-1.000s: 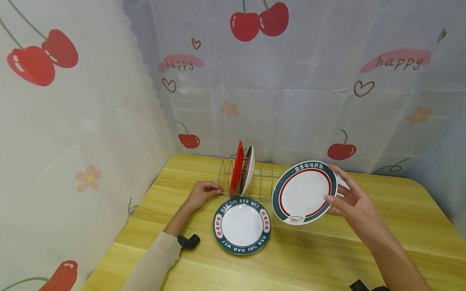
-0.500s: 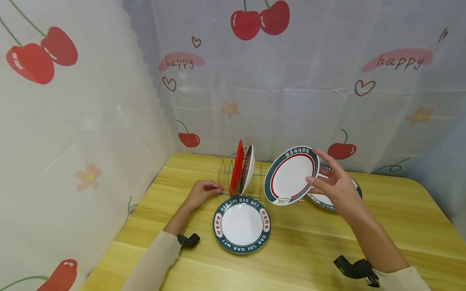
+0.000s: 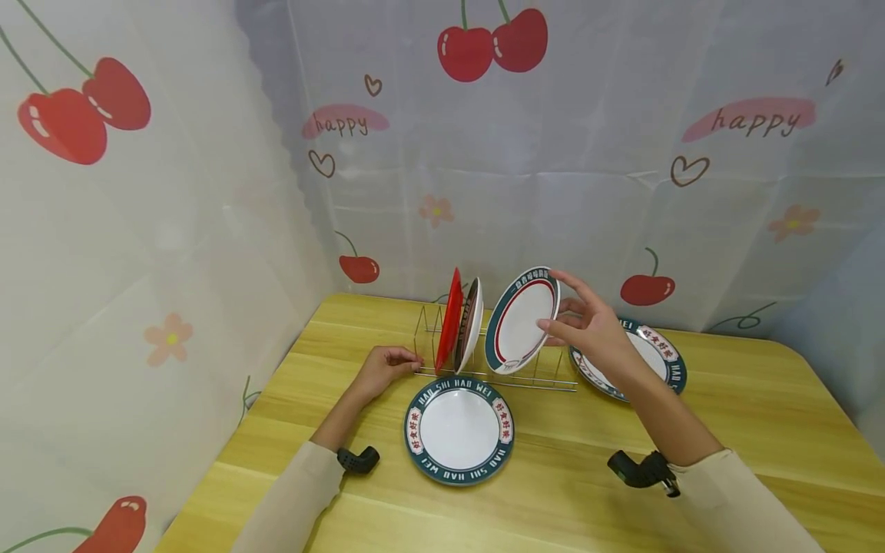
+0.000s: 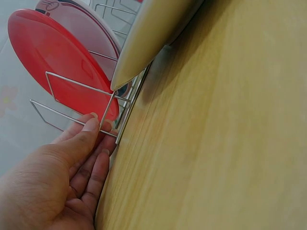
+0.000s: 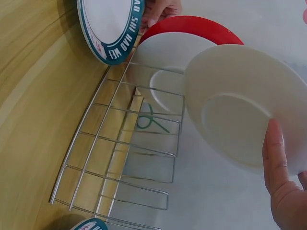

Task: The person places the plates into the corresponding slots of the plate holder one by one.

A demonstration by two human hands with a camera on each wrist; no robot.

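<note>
My right hand [image 3: 593, 332] pinches the right edge of a white plate with a green rim and red ring [image 3: 523, 326], tilted above the wire rack [image 3: 546, 381]. In the right wrist view, that plate's pale underside [image 5: 240, 110] hangs over the rack's wires [image 5: 96, 139], fingers spread on it. Thumb and fingers of my left hand [image 3: 384, 370] grip the rack's left end; the left wrist view shows the hand [image 4: 62, 177] at the wire corner. Upright in the rack stand a red plate [image 3: 450, 321] and, beside it, a white plate with a dark face [image 3: 473, 326].
A green-rimmed plate [image 3: 459, 430] lies flat in front of the rack. Another similar plate [image 3: 653, 349] lies at the rack's right, partly behind my right forearm. A printed curtain [image 3: 553, 207] hangs behind the wooden table [image 3: 553, 491].
My right hand has carried its plate leftward and over the rack, turning it more edge-on. The plate lying at the right has come into view. My left hand has stayed in place.
</note>
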